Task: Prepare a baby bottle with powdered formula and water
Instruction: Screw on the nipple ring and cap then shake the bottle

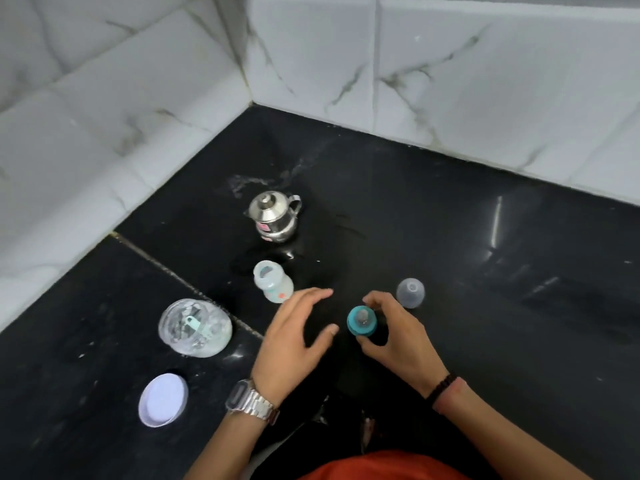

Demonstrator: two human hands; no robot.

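Note:
A clear baby bottle (272, 281) stands open on the black counter, its top uncovered. Just right of it my left hand (294, 336) hovers with fingers spread, holding nothing. My right hand (398, 336) pinches the teal collar with its nipple (362, 320), lifted slightly over the counter. A clear dome cap (410, 292) rests behind my right hand. An open clear jar of white powder (195, 328) with a teal scoop inside stands at the left, and its white lid (163, 399) lies in front of it. A small steel kettle (275, 216) stands farther back.
Marble-tiled walls (450, 81) close the counter at the back and left, meeting in a corner. A grout seam (180, 282) runs diagonally across the counter. Water smears (249, 181) lie behind the kettle. The counter's right half (519, 289) is bare black stone.

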